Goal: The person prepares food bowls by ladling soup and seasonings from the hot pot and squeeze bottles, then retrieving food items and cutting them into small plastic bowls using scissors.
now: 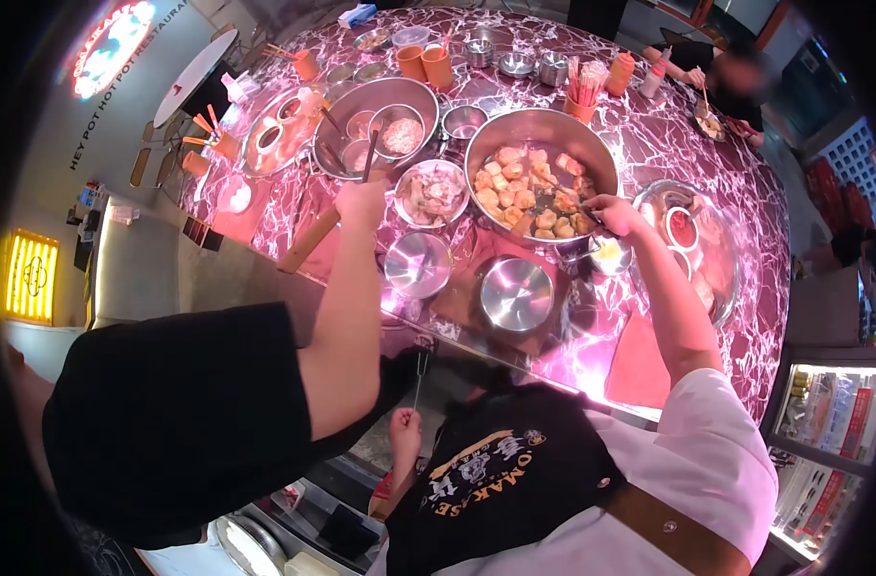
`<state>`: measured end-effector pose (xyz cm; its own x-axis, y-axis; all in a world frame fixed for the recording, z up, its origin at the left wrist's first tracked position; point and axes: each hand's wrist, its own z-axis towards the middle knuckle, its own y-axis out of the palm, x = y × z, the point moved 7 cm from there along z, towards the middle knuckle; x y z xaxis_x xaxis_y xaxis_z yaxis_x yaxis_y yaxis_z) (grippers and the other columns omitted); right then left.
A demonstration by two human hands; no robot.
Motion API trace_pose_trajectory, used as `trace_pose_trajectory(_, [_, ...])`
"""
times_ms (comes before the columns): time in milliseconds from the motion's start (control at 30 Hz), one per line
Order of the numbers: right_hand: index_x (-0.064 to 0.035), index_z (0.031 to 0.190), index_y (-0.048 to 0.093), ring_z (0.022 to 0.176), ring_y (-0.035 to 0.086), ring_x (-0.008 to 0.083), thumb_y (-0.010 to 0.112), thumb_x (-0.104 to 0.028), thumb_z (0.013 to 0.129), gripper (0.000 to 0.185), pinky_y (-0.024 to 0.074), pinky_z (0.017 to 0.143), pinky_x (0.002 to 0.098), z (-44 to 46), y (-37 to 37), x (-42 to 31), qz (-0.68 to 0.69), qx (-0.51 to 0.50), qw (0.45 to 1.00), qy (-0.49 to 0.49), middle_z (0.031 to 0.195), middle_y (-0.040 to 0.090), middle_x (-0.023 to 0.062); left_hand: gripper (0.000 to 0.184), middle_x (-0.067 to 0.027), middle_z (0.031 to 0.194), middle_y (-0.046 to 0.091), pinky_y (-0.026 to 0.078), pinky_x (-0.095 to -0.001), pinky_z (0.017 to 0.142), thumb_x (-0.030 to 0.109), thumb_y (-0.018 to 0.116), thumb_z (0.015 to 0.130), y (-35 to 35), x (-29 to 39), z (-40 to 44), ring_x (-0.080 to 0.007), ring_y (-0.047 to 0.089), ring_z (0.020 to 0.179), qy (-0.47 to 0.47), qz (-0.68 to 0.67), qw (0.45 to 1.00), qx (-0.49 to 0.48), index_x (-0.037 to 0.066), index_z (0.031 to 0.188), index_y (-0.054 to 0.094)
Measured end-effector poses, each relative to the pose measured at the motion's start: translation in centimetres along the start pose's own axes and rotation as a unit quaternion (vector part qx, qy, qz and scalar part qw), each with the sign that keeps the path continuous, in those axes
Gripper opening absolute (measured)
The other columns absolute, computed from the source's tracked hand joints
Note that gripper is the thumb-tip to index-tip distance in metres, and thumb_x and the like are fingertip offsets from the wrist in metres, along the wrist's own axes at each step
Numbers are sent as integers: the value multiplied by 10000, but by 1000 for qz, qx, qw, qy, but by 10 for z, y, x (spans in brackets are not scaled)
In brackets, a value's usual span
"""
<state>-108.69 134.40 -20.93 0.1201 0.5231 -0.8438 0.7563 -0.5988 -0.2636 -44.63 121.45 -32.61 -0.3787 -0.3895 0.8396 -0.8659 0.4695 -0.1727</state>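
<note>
- The chunks (524, 187) sit in the pan (544, 127), just ahead of and to the left of the right fingers; the high wall probably serves to hold them in.
- The right hand (620, 215), at the pan's near right rim, has its fingers curled around a dark tool (588, 204) that slants in among the chunks. Gripping at the rim likely spares the fingers the heat; the tool's exact shape is hard to tell.
- The left hand (406, 429) pinches a thin fork (420, 377), prongs up, close to the apron (515, 461). Upright like this, the fork probably stays out of the other arms' way.
- A small dish (607, 254) lies just below the right fingers, and a tray (734, 248) farther right.
- Two steel bowls (518, 295) stand ahead of the left fingers, between them and the pan, seemingly within easy reach.
- Well left of the right fingers, a co-worker's hand (360, 204) grips a handle by the pot (428, 101), its arm bounding the left side.
- The surface's (759, 245) near edge runs between the left fingers and the bowls. The right forearm crosses it over the red mat (639, 363); the pan rim and dish leave little sideways room low down, more above.
</note>
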Motion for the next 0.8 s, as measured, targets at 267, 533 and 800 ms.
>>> trace_pose_trajectory(267, [-5,994,641,480,472,84,605,-69,865,148,353,434,237,-62,15,-19,10,-13,1000,-24,645,558,12,47,13,711,567,374,-201,488,58,606,927,-34,8,13,-48,480,554,30,30,999,18,56,948,565])
trace_pose_trajectory(533, [-26,1146,544,583,540,108,549,-31,925,221,426,515,241,-95,30,7,172,-9,985,-15,786,619,37,32,15,704,581,384,-202,503,47,608,914,-39,-5,-6,-55,505,570,2,3,999,44,46,940,590])
trace_pose_trajectory(800, [-94,1152,551,569,526,85,527,-65,952,203,396,493,227,-108,62,49,168,61,984,18,798,617,20,50,14,717,590,397,-198,517,64,613,913,-54,-16,-9,-53,500,568,-11,15,1000,21,55,951,582])
